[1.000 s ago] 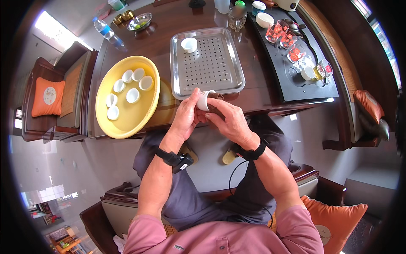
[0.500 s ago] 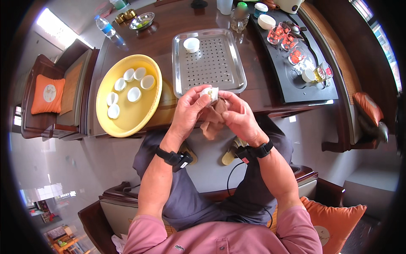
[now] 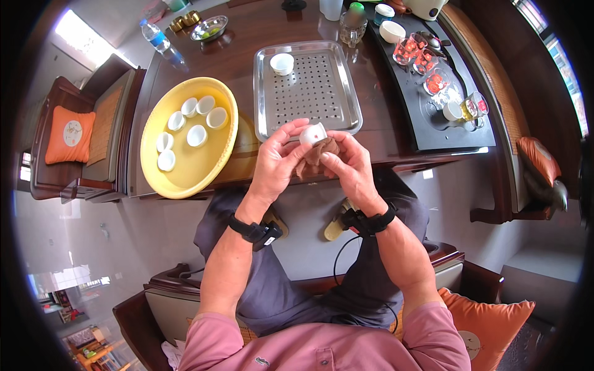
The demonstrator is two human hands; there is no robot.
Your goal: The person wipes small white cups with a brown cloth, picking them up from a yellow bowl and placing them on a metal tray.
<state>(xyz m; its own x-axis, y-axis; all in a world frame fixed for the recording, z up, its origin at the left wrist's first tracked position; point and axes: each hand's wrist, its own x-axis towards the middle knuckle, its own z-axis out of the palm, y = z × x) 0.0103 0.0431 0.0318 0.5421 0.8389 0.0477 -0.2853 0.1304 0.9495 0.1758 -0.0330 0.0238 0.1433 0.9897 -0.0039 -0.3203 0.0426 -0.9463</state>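
Between both hands, just off the near edge of the metal tray, a small white teacup (image 3: 312,133) is tilted on its side, a red mark showing on it. My left hand (image 3: 276,162) is closed around the cup's left side with thumb and fingers. A brown cloth (image 3: 320,153) is bunched against the cup, and my right hand (image 3: 351,166) pinches it, thumb on top. Part of the cloth hangs below the fingers. On the perforated metal tray (image 3: 307,120) stands a white cup (image 3: 282,63). Several white cups (image 3: 197,135) lie in the yellow basin (image 3: 226,162) to the left.
A black tea tray (image 3: 427,136) at the right carries red-patterned glasses (image 3: 436,81), a white bowl (image 3: 392,31) and a small white cup (image 3: 452,111). A glass mug (image 3: 352,31), a water bottle (image 3: 154,37) and a metal dish (image 3: 210,28) stand at the back.
The cup has turned in my fingers, so a red mark now shows. The cloth has been gathered up tighter against it, and my right hand has shifted slightly left.
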